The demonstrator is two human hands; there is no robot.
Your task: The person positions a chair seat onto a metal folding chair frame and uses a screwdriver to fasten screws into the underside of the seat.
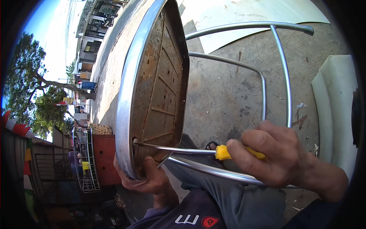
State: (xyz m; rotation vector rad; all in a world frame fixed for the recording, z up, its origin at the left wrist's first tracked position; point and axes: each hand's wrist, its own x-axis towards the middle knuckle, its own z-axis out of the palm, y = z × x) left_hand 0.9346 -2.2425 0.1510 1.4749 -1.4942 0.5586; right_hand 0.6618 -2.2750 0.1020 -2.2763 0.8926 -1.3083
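Note:
A metal stool or chair frame is tipped on its side in front of me. The rusty brown underside of its seat [154, 89] faces right, edged by a shiny metal rim [126, 86]. My left hand [148, 178] grips the rim at the near lower corner, its thumb on the inner side. In my right hand [267, 154] is a screwdriver [222, 152] with a yellow handle. Its steel shaft points left, and the tip meets a screw or hole [135, 141] in that corner. Bent tubular legs [244, 26] reach out to the right, one passing below the screwdriver.
A pale sheet [263, 13] lies on the concrete floor [221, 91] at the far side. To the right stands a pale, padded-looking block [335, 99]. At left are a red cabinet [105, 160], a wire rack [85, 160] and a street.

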